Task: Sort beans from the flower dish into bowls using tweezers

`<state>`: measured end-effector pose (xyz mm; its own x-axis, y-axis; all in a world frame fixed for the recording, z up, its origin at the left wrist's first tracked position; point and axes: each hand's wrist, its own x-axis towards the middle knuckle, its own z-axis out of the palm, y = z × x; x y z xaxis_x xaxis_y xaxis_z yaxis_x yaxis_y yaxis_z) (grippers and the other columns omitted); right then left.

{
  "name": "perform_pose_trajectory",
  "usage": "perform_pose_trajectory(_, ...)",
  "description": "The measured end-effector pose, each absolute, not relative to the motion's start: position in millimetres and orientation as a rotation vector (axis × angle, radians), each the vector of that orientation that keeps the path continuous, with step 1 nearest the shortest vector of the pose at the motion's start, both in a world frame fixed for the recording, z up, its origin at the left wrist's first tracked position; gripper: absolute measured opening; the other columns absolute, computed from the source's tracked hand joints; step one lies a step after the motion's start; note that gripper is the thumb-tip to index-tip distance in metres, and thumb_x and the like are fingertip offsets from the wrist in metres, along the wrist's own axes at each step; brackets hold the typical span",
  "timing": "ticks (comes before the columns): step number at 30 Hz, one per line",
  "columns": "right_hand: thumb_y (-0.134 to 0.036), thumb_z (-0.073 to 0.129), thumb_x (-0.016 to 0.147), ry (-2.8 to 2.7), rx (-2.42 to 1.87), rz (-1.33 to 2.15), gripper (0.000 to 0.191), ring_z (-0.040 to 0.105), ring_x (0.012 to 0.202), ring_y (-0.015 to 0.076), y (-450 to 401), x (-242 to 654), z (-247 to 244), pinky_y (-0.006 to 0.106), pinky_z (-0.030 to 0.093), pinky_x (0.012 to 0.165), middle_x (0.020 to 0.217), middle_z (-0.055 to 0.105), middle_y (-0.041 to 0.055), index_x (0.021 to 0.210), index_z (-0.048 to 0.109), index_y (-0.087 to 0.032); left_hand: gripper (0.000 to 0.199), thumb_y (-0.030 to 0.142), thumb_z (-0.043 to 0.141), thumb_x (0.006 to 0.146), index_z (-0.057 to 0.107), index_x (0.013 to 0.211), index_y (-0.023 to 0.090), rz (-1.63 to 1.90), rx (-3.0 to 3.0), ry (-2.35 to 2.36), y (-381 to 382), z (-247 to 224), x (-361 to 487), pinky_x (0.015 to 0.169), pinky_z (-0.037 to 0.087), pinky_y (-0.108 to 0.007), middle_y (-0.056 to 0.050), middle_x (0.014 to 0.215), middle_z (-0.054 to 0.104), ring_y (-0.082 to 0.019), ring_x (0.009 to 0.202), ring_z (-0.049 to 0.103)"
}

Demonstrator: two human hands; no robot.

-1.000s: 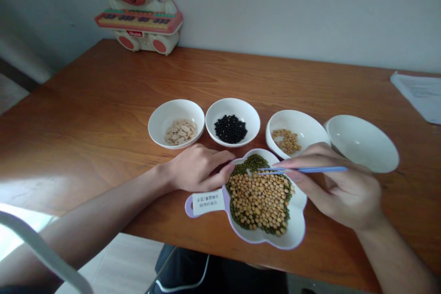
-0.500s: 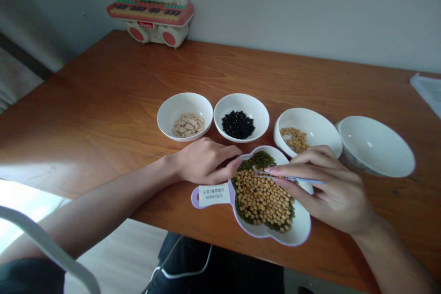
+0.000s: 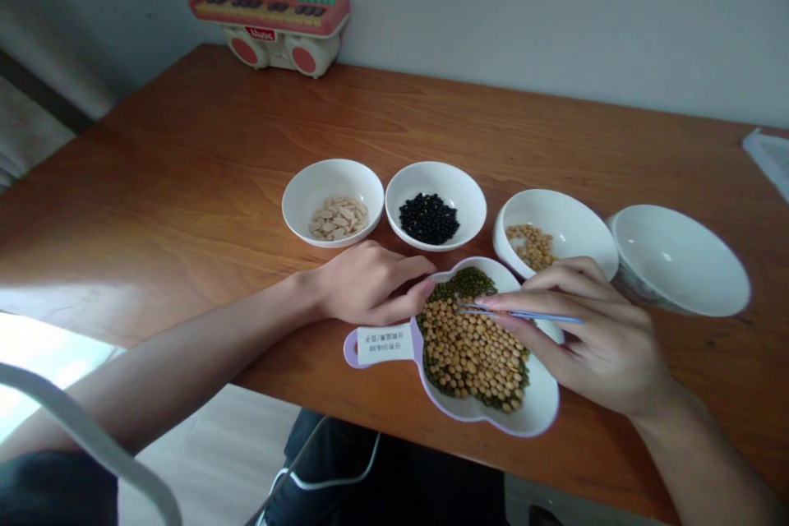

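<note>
My right hand [image 3: 588, 337] is shut on slim blue tweezers [image 3: 523, 315], their metal tips over a flower-shaped white plate [image 3: 542, 409] with a lilac rim. Yellow soybeans [image 3: 472, 353] lie heaped on that plate, ringed by green mung beans [image 3: 465, 283]. My left hand [image 3: 370, 283] rests beside the plate, its fingertips at the upper left rim and holding nothing. A paper label [image 3: 385, 344] covers the plate's handle, just below my left hand. Behind the plate stand white bowls of pale seeds [image 3: 338, 218], black beans [image 3: 428, 219] and soybeans [image 3: 533, 246].
A tilted white bowl [image 3: 678, 260] sits right of the soybean bowl, close to my right hand. Everything stands on a wooden table [image 3: 431, 107]. A toy keyboard figure [image 3: 269, 12] stands at the back, and paper [image 3: 768, 152] lies at the right edge.
My right hand has moved in over the plate, bringing the tweezer tips to the upper edge of the soybeans. My left hand stays by the rim. The whole scene has shifted slightly upward in view.
</note>
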<state>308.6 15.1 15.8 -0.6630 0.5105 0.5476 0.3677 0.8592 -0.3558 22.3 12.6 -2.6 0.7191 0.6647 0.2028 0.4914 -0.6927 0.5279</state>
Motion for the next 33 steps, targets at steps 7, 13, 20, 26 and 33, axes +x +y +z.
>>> perform_pose_trajectory(7,-0.011,0.078,0.089,-2.364,-0.639,0.288,0.024,0.067,0.075,0.0125,15.0,308.3,14.6,0.035,0.049,0.079,0.084,0.075,-0.0018,0.11,0.075,-0.022,0.032,0.031,0.041,0.108,0.067,0.101,0.014,0.528,2.477,0.875,12.5,-2.0,22.5,0.053,0.048,-0.026,-0.005,0.074,0.073,-0.015,0.06,0.069)
perform_pose_trajectory(13,-0.008,0.077,0.088,-2.337,-0.653,0.301,0.027,0.066,0.073,0.0125,13.9,307.2,16.3,0.035,0.05,0.077,0.083,0.075,-0.0021,0.11,0.076,-0.023,0.032,0.031,0.04,0.108,0.067,0.098,0.014,0.538,2.477,0.87,12.4,-1.7,23.2,0.053,0.047,-0.026,-0.005,0.073,0.073,-0.015,0.059,0.068)
perform_pose_trajectory(20,-0.003,0.08,0.08,-2.062,-0.857,0.064,0.046,0.069,0.074,0.0162,15.9,321.9,13.0,0.033,0.053,0.069,0.092,0.08,-0.0018,0.116,0.078,-0.032,0.033,0.032,0.041,0.108,0.068,0.101,0.015,0.511,2.458,0.9,12.1,-2.9,22.0,0.054,0.05,-0.026,-0.005,0.073,0.073,-0.015,0.06,0.069)
perform_pose_trajectory(26,-0.009,0.084,0.073,-1.707,-0.926,-0.263,0.03,0.072,0.066,0.0205,38.2,343.2,0.9,0.032,0.052,0.061,0.077,0.08,0.0029,0.097,0.084,-0.026,0.033,0.031,0.04,0.108,0.068,0.101,0.015,0.506,2.451,0.905,12.7,-1.3,23.3,0.054,0.051,-0.026,-0.005,0.074,0.074,-0.016,0.06,0.07)
perform_pose_trajectory(33,-0.007,0.086,0.07,-1.792,-0.957,-0.296,0.039,0.073,0.069,0.0201,40.9,350.3,3.9,0.033,0.056,0.068,0.083,0.082,0.0018,0.103,0.082,-0.027,0.029,0.028,0.042,0.106,0.067,0.106,0.014,0.502,2.421,0.895,13.0,-0.8,23.4,0.055,0.053,-0.027,-0.005,0.076,0.075,-0.017,0.061,0.072)
